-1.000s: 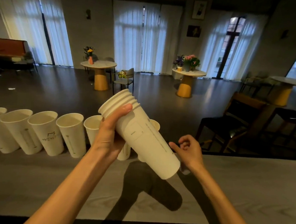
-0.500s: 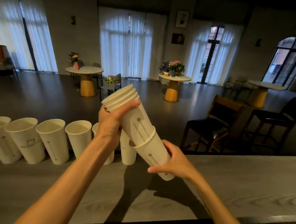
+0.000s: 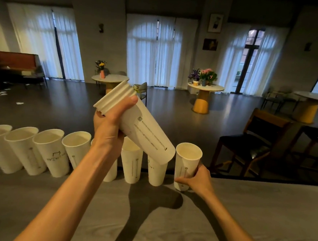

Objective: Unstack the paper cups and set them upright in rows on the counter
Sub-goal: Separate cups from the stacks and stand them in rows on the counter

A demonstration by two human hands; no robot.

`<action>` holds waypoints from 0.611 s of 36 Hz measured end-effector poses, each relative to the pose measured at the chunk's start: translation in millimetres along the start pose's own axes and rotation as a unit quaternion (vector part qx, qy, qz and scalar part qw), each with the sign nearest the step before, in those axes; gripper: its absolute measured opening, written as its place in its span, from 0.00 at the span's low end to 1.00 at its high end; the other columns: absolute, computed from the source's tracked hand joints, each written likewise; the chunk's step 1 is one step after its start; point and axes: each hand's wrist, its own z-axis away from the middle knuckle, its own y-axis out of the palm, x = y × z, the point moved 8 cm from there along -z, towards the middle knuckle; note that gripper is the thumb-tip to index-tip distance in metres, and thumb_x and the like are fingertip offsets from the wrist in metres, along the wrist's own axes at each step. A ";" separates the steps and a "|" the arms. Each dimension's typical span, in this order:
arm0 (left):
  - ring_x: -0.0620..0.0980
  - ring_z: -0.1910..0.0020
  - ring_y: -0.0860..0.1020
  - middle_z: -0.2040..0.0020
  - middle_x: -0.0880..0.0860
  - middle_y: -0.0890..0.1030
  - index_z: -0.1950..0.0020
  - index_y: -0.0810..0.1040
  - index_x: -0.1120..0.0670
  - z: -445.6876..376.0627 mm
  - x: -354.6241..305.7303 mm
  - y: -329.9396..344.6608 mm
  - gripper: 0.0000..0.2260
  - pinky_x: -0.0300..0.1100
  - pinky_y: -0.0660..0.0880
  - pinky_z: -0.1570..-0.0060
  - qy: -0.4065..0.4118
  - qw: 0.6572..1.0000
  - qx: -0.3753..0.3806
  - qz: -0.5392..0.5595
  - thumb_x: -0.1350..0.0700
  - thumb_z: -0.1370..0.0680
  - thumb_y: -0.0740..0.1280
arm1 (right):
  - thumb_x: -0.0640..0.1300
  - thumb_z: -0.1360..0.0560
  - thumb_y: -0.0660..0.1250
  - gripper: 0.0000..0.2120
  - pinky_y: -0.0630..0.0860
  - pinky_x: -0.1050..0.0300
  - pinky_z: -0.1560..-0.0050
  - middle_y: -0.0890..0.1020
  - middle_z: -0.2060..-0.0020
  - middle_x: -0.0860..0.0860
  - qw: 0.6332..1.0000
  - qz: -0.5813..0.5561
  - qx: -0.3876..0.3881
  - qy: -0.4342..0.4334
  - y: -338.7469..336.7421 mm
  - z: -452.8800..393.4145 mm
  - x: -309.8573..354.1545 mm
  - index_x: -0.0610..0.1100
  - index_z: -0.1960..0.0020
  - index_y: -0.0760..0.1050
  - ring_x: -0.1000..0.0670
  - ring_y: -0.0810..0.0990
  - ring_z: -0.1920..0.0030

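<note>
L hand (image 3: 110, 125) clenched round the stack of paper cups (image 3: 135, 122), grasping it just below the rims; thumb lies across the side. Stack is tilted, rims up-left, base down-right, held in the air above the row at the counter's far edge. Approx 4–5 nested rims visible at the top; exact count unclear.

R hand (image 3: 197, 180) grasps a single cup (image 3: 187, 165) low on its wall, fingers wrapped round the lower part. Cup is upright, mouth open to the top, its base at the counter (image 3: 260, 210) surface near the far edge; cannot tell if base is fully down, fingers hide it. It sits at the right end of the row of cups (image 3: 48, 150), just beside the last one.

Row runs along the far edge from the left end toward mid-counter, all upright, mouths up. L forearm hides part of one cup mid-row.

Bkgd: round tables w/ flowers (image 3: 206, 76), dark chair (image 3: 250, 142) beyond the counter at right, curtained windows.
</note>
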 end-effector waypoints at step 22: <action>0.54 0.52 0.85 0.51 0.57 0.86 0.40 0.82 0.56 77.0 100.8 94.2 0.27 0.53 0.82 0.48 -0.284 0.942 0.157 0.083 0.51 0.37 0.79 | 0.52 0.23 0.68 0.13 0.80 0.53 0.55 0.83 0.58 0.47 0.988 -0.144 -0.050 0.033 -85.9 29.2 -34.7 0.43 0.45 0.76 0.49 0.85 0.55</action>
